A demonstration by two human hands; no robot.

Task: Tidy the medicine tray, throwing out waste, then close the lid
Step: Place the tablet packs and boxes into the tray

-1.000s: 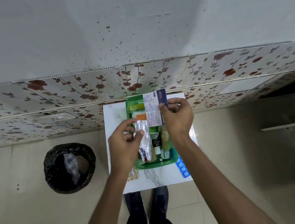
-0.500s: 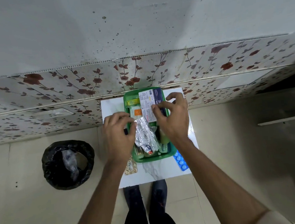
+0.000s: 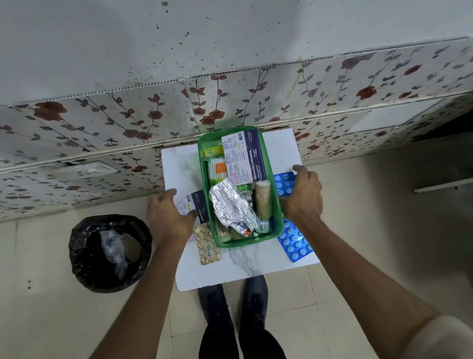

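hands flank the green plastic medicine tray (image 3: 270,176), left hand (image 3: 169,213) closed on a small white-and-navy carton (image 3: 193,207), right hand (image 3: 302,193) gripping a blue blister strip (image 3: 282,182).

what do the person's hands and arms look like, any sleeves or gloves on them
Both hands, left hand and right hand, are bare: no gloves, and no rings that can be made out. The forearms are uncovered. A pale, cream-coloured sleeve shows on the right arm at the bottom edge of the view. At the left arm's lower edge there is a hint of grey fabric, too cropped to tell more.
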